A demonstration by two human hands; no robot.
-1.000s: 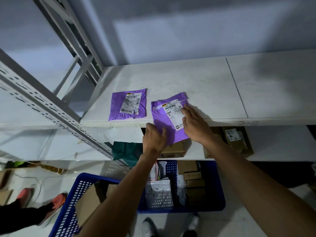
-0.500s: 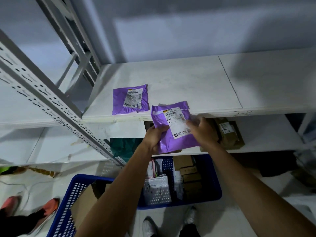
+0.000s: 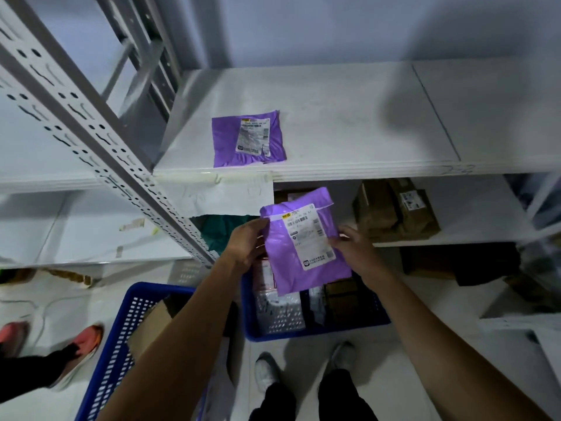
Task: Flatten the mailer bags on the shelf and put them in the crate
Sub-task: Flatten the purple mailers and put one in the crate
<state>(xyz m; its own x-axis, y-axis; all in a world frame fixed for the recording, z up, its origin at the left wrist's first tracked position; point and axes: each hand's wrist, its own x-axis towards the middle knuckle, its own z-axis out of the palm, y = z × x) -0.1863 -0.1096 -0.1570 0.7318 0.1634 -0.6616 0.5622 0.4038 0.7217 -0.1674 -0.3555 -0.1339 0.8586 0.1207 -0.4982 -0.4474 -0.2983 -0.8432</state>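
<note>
Head view: my left fingers [image 3: 258,230] pinch the left edge of the purple mailer bag [image 3: 288,278], and my right fingers [image 3: 338,243] clamp its right edge by the label. Its long axis runs away from me, with the folded flap at the far end, the label up and the near end slanting rightward. It hangs above the blue crate [image 3: 318,331], below the shelf [image 3: 364,123]. A second mailer [image 3: 247,139] lies on the shelf beyond my left fingers. Cardboard boxes [image 3: 394,208] sit past my right fingers.

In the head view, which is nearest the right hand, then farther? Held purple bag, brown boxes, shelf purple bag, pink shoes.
1. Held purple bag, touching right hand.
2. Brown boxes, lower shelf.
3. Shelf purple bag, upper left.
4. Pink shoes, far left.
</note>
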